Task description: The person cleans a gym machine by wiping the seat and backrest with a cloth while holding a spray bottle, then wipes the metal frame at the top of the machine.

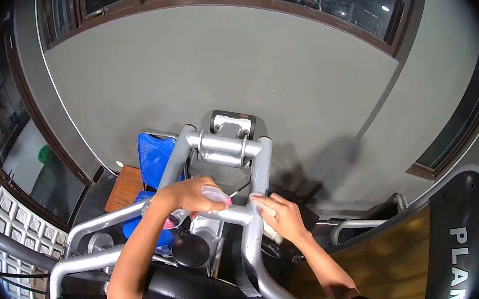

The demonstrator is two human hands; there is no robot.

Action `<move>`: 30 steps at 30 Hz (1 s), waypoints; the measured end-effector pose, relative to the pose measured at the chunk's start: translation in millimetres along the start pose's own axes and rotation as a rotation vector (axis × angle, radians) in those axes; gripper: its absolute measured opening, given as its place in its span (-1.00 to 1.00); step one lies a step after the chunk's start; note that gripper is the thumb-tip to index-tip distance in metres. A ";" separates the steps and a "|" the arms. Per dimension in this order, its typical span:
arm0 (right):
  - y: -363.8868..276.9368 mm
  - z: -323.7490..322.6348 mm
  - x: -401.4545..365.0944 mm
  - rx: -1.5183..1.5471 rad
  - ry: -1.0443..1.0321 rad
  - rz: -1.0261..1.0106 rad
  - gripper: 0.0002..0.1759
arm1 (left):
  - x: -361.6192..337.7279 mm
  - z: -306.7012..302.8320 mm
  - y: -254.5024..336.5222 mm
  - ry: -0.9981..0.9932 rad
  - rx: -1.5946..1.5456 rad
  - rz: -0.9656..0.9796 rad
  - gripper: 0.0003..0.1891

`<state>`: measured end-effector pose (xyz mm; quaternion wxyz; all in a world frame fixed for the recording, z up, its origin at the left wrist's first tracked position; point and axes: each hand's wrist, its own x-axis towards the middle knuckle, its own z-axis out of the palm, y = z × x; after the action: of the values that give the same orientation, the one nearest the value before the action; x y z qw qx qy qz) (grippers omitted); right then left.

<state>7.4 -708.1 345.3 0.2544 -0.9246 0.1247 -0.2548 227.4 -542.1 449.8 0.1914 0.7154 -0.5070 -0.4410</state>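
Observation:
My left hand [192, 193] is closed around a spray bottle [215, 194] with a translucent head and a pink nozzle. Part of its clear body shows below my wrist; the palm side of the grip is hidden. The nozzle points toward the grey metal frame [252, 237] of an exercise machine. Against the upright tube of that frame, my right hand [286, 217] presses a pale cloth [271, 231], fingers bent over it. Both hands are near the joint where a cross tube meets the upright.
Beyond the frame stand a blue folding chair [156, 157] and a wooden board [125, 187]. Black pads [193, 292] of the machine lie below my arms. A grey wall [225, 64] with windows rises behind. At the right is a dark panel with white lettering [461, 261].

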 end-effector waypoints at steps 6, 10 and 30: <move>-24.7 -23.2 -3.8 -0.097 -0.294 -0.106 -0.49 | -2.0 1.2 -9.3 0.175 -0.015 -0.016 -0.47; -29.4 -38.7 36.2 0.092 -0.544 -0.246 -0.52 | -8.1 -3.3 -7.0 0.137 -0.044 -0.041 -0.53; -49.5 -12.2 72.0 -0.354 -0.652 -0.194 -0.65 | -33.7 -15.8 -28.8 0.217 -0.165 -0.113 -0.64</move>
<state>66.2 -697.5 410.1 0.0917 -0.9942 -0.0087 0.0551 253.2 -502.8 452.3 0.2780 0.7682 -0.4041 -0.4114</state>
